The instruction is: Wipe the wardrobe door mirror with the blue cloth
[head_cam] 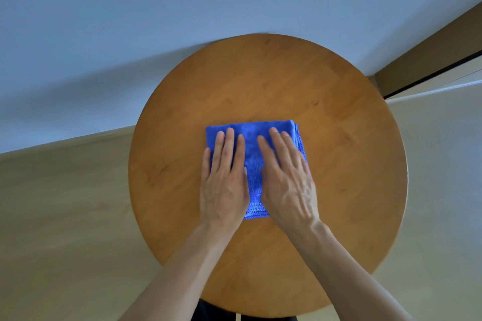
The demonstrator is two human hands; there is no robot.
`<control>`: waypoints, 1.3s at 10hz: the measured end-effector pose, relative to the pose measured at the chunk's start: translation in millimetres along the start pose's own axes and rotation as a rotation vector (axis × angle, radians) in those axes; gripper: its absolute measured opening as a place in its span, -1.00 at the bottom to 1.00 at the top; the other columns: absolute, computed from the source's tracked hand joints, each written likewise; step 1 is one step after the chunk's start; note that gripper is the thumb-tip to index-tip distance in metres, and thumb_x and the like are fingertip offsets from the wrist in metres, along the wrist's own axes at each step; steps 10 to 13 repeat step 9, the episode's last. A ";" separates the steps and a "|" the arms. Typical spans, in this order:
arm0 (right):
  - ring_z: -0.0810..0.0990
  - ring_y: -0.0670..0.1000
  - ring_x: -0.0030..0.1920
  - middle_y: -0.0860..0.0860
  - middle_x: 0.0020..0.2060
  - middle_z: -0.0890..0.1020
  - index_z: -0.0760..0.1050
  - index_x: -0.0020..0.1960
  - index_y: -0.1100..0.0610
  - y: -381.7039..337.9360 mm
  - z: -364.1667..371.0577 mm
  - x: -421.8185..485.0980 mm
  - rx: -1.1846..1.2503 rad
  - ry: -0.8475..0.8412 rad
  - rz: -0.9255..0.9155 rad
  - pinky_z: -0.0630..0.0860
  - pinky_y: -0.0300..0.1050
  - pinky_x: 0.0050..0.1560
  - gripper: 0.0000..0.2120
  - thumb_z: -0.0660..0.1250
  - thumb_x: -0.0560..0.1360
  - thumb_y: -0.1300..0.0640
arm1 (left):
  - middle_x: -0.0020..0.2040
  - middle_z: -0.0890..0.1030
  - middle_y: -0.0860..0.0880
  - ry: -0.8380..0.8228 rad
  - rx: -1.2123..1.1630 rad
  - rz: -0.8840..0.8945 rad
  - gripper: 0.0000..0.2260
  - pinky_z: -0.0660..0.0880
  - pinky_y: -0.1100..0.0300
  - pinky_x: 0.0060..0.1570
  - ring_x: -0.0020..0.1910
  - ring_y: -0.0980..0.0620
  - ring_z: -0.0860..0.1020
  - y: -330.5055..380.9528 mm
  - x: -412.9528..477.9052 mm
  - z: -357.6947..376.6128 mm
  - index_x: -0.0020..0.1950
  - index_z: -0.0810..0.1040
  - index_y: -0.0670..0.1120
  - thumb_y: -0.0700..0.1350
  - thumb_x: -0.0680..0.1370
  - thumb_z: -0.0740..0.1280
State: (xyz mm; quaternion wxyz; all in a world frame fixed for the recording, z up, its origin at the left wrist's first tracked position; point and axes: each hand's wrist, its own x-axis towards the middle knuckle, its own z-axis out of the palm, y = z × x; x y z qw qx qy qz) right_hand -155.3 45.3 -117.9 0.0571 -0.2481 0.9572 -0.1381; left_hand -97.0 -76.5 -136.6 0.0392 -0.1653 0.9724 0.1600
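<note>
two bare forearms (pixel 182 255) reach from the lower edge to one round wooden table (pixel 339 164). left hand (pixel 224 180) and right hand (pixel 289 182) lie flat, fingers straight, pressing one folded blue cloth (pixel 253 159) onto the tabletop near its centre; neither hand grips it. no mirror can be made out. judged stage: with the cloth lying folded on the table, wiping is either not begun or finished; which cannot be told. count: two hands, one cloth, one table.
</note>
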 end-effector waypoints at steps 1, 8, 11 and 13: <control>0.16 0.11 0.61 0.09 0.61 0.18 0.19 0.62 0.02 13.0 20.0 -5.5 -0.118 -0.151 -0.092 0.25 0.13 0.54 -0.49 0.12 0.71 -0.07 | 0.68 -0.02 -0.09 -0.072 0.048 0.030 -0.46 0.08 -0.16 0.58 0.66 -0.07 -0.06 -14.1 -0.7 10.7 0.68 0.02 0.00 0.06 0.72 0.10; 0.23 0.07 0.58 0.07 0.58 0.27 0.29 0.56 0.17 14.9 -45.9 -44.7 0.047 -0.314 0.182 0.30 -0.02 0.49 -0.46 0.14 0.68 -0.09 | 0.67 -0.23 -0.03 -0.325 -0.030 -0.012 -0.36 0.06 0.02 0.60 0.66 -0.01 -0.16 -20.2 -43.7 -66.9 0.67 -0.19 0.01 0.21 0.70 0.00; 0.35 0.01 0.49 -0.02 0.50 0.39 0.35 0.53 0.07 3.4 -85.9 -45.1 0.258 -0.372 0.290 0.39 -0.08 0.35 -0.54 0.20 0.67 -0.04 | 0.68 0.00 -0.07 -0.305 -0.256 -0.081 -0.41 0.14 0.17 0.51 0.64 0.00 0.02 3.6 -52.4 -101.2 0.67 0.01 0.01 0.15 0.70 0.11; 0.35 0.01 0.49 -0.02 0.50 0.39 0.35 0.53 0.07 3.4 -85.9 -45.1 0.258 -0.372 0.290 0.39 -0.08 0.35 -0.54 0.20 0.67 -0.04 | 0.68 0.00 -0.07 -0.305 -0.256 -0.081 -0.41 0.14 0.17 0.51 0.64 0.00 0.02 3.6 -52.4 -101.2 0.67 0.01 0.01 0.15 0.70 0.11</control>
